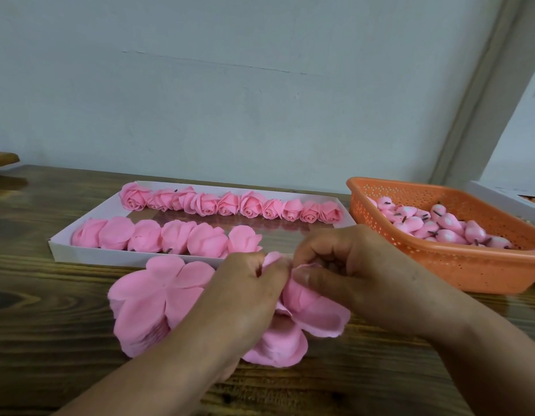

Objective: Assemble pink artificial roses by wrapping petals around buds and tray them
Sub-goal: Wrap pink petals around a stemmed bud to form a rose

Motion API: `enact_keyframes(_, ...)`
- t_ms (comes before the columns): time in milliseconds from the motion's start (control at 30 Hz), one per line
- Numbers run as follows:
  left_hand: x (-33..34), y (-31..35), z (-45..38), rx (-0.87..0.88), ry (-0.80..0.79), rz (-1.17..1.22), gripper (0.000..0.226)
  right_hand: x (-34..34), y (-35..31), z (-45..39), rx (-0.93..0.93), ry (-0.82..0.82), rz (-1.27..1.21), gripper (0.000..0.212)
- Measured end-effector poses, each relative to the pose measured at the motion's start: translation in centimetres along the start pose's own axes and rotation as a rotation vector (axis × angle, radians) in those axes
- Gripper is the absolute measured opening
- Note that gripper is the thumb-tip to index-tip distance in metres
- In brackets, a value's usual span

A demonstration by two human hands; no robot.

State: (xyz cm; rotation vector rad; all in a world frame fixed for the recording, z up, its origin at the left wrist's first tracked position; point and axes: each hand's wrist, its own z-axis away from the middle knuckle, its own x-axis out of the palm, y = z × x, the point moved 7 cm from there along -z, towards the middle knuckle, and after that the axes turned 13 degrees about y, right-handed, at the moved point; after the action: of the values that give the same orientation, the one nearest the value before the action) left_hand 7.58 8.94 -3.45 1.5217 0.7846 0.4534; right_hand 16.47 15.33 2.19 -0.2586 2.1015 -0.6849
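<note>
Gripping one pink petal piece [312,310] between them, left hand [245,298] and right hand [359,274] pinch its top; loose lobes splay toward the camera.

Pink rose parts around the white tray [62,250]

I see ten finished roses [230,204] along the tray's far side and six more [167,237] along its near side. A petal stack [152,298] lies just before the tray, a half-wrapped rose [305,307] beside it; buds [434,225] fill the orange basket [470,265] right of it.

Tray [62,250] ahead, basket [458,265] right.
</note>
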Motion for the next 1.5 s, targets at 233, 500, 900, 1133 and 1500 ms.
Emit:
enact_keyframes(233, -0.1, 1.4, 0.3, 0.175, -0.009, -0.147, 0.04, -0.2, 1.0, -0.3, 0.086, 0.044, -0.086, 0.017)
enact_keyframes(500, -0.7, 1.7, 1.0, 0.118, 0.043, -0.14, 0.056, 0.0, 0.4, -0.1, 0.044, 0.004, -0.02, 0.01)
enact_keyframes(900, 0.4, 0.9, 0.7, 0.032, -0.102, 0.068, 0.026, -0.4, 0.3, -0.1, 0.066, -0.005, -0.065, 0.011)
enact_keyframes(1133, 0.3, 0.4, 0.6, 0.028, -0.085, -0.015, 0.039, -0.6, 0.8, -0.1, 0.103, 0.009, -0.053, 0.015)
enact_keyframes(1500, -0.1, 1.4, 0.8, 0.127, -0.07, -0.134, 0.04, -0.1, 0.4, 0.0, 0.084, 0.013, -0.019, 0.013)
